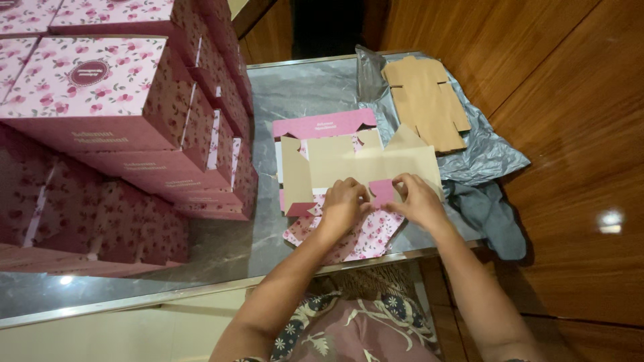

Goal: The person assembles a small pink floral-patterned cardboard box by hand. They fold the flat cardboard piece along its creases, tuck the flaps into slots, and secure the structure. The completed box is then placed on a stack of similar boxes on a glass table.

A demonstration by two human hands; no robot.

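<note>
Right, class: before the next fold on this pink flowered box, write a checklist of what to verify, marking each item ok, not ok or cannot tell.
1. Both hands on the work: left hand and right hand grip the box blank: ok.
2. Small pink tab pinched between them: ok.
3. Blank lying on the table: ok.
4. Spare flat blanks within reach: ok.
5. Stack of finished boxes apart from the blank: ok.
6. Tab lined up with its slot: cannot tell.

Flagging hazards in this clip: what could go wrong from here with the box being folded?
1. The half-folded box overhangs the table edge near both hands; it might slip off.
2. The box stack stands close by; an elbow nudge could topple it.
3. The small pink tab could tear if pinched hard.
</note>
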